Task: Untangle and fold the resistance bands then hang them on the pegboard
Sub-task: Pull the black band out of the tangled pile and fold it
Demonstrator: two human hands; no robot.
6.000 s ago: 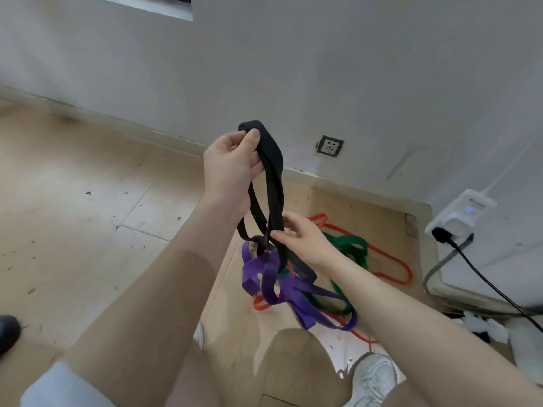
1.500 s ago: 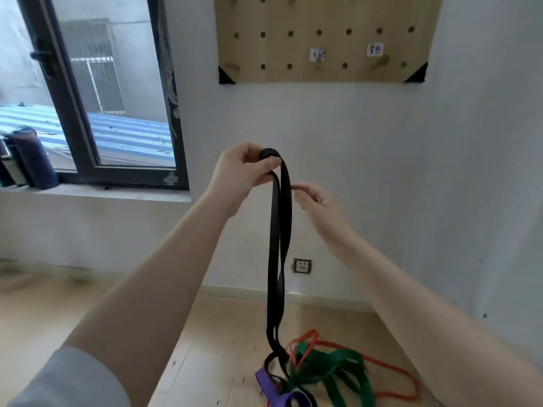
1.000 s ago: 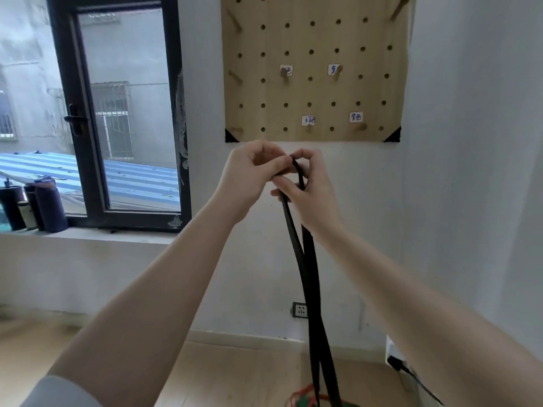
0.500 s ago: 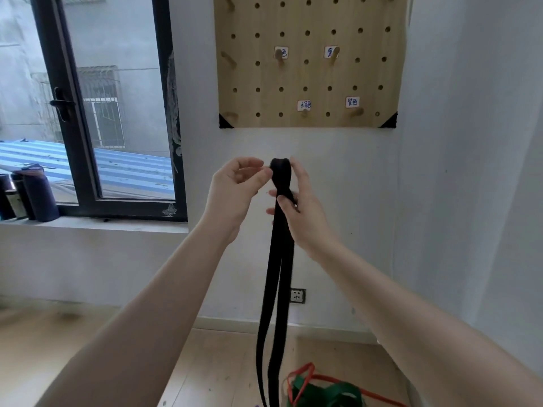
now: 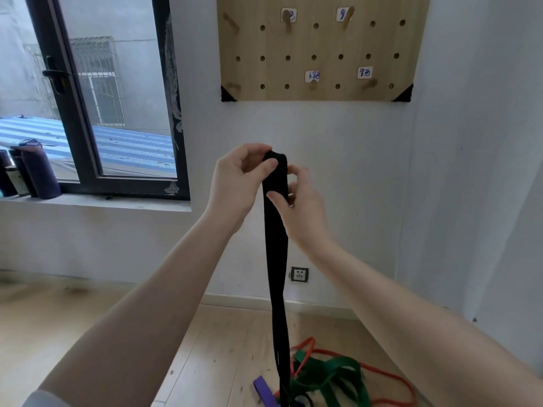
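A long black resistance band (image 5: 276, 259) hangs straight down from chest height to the floor. My left hand (image 5: 238, 183) pinches its top loop between thumb and fingers. Just right of it, my right hand (image 5: 299, 201) grips the band a little lower, thumb across its front. On the floor below lie a green band (image 5: 332, 377), an orange band (image 5: 382, 374) and a purple band (image 5: 264, 392), partly overlapping. The wooden pegboard (image 5: 320, 48) with pegs and small labels hangs on the wall above.
A dark-framed window (image 5: 88, 98) is at the left, with bottles (image 5: 32, 171) on its sill. A wall socket (image 5: 299, 274) sits low behind the black band. The right wall juts forward near the pegboard's edge. Wooden floor spreads to the left.
I have lifted the black band from the floor pile to chest height while looking up. In the last half second my left hand took hold of the top loop again and my right hand slid lower.
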